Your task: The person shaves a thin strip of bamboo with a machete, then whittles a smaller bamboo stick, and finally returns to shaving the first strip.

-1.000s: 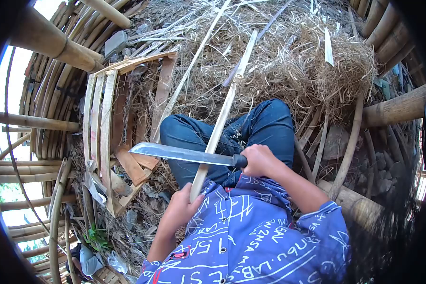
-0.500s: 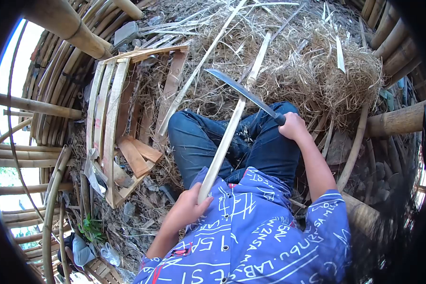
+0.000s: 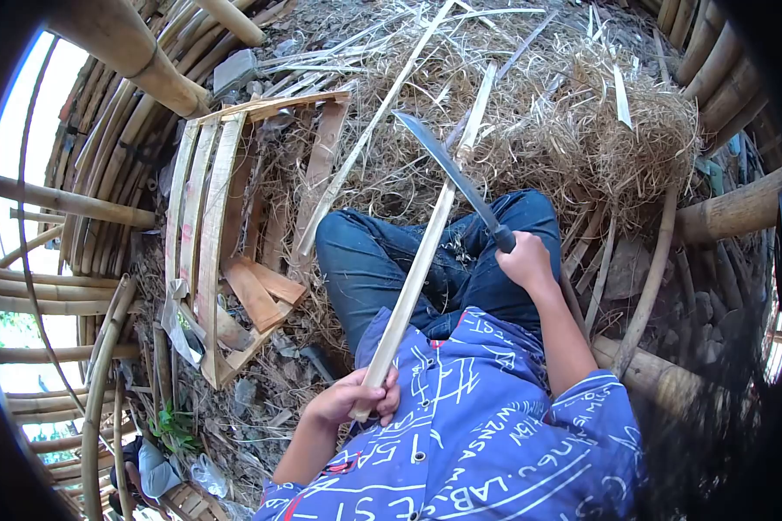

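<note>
My left hand [image 3: 353, 397] is wrapped around the lower end of a long pale bamboo strip [image 3: 420, 271], close against my shirt. The strip slants up and away between my knees, its far end over the heap of shavings. In my right hand [image 3: 530, 263] is the dark handle of a machete [image 3: 450, 165], above my right thigh. Its blade points up and to the left, crossing the strip near a bamboo joint, and overlaps it in this view.
Thin curled shavings [image 3: 547, 139] pile up in front of my crossed legs. A broken wooden crate [image 3: 208, 208] stands at the left, with another loose strip [image 3: 356, 143] beside it. Bamboo poles [image 3: 69, 200] wall both sides. Plastic bags [image 3: 207, 476] lie at the lower left.
My left hand has turned and shifted slightly, and the strip's near end now shows below it. My right hand has come down and left, with the blade angled more steeply.
</note>
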{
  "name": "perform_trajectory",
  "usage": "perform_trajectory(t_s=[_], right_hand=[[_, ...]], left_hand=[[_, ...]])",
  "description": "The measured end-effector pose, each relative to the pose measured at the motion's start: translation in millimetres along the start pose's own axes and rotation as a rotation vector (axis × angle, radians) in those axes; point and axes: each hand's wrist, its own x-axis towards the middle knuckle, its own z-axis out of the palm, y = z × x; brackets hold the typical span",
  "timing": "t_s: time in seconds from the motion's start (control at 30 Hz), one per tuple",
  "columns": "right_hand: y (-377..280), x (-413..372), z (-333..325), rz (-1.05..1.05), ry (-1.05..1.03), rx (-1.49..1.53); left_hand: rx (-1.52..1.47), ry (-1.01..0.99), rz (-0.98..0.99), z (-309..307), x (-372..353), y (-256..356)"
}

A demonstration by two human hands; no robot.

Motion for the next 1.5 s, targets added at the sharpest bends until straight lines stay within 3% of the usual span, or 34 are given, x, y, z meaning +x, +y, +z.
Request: perform_trajectory(t_s=[0.1,0.2,0.23,0.3,0.37,0.43,0.47,0.53,0.63,0.67,0.8,0.9,0.97,1.1,1.17,1.23,1.43,1.5], right_hand=[[-3,-21,-1,-0.038,-0.049,0.066],[-14,-51,-4,-0.162,-0.182,0.294],[-22,-63,-10,-0.190,-0.231,0.335],[-45,-84,-27,-0.200,-0.398,0.296],[-55,-100,-28,-0.328,-0.450,0.212],[-67,-110,-29,-0.435,-0.468,0.161],[-63,-112,-20,-0.495,-0.444,0.104],[-61,-107,-16,-0.477,-0.470,0.002],[-57,-98,-13,-0.458,-0.500,-0.080],[-53,-92,-13,-0.404,-0.446,-0.047],[-34,-66,-15,-0.283,-0.381,-0.136],[-29,-56,-16,-0.328,-0.373,-0.173],[-27,-46,-20,-0.328,-0.349,-0.182],[17,18,-23,-0.007,-0.095,-0.227],[40,47,-37,0.099,-0.087,-0.121],[35,51,-37,0.069,-0.085,-0.149],[-1,1,-21,-0.043,-0.167,-0.101],[-19,-33,-17,-0.167,-0.284,-0.051]], left_hand=[[0.196,0.111,-0.083,17,-8,7],[0.815,0.431,-0.293,36,0,18],[0.807,0.433,-0.290,37,3,19],[1.383,0.528,-0.136,38,8,21],[1.388,0.510,-0.080,26,12,16],[1.443,0.387,0.145,17,17,10],[1.445,0.376,0.138,17,17,10],[1.477,0.421,-0.099,23,15,13],[1.375,0.429,0.048,25,16,5],[1.335,0.463,-0.098,31,14,6],[1.379,0.436,-0.076,32,21,4],[1.384,0.422,-0.089,23,25,-2],[1.400,0.402,0.008,20,22,-4],[1.398,0.376,-0.018,26,16,-3],[1.368,0.395,-0.044,30,19,-2],[1.379,0.404,-0.121,31,22,1],[1.384,0.373,0.010,13,21,1],[1.345,0.375,-0.097,20,24,9]])
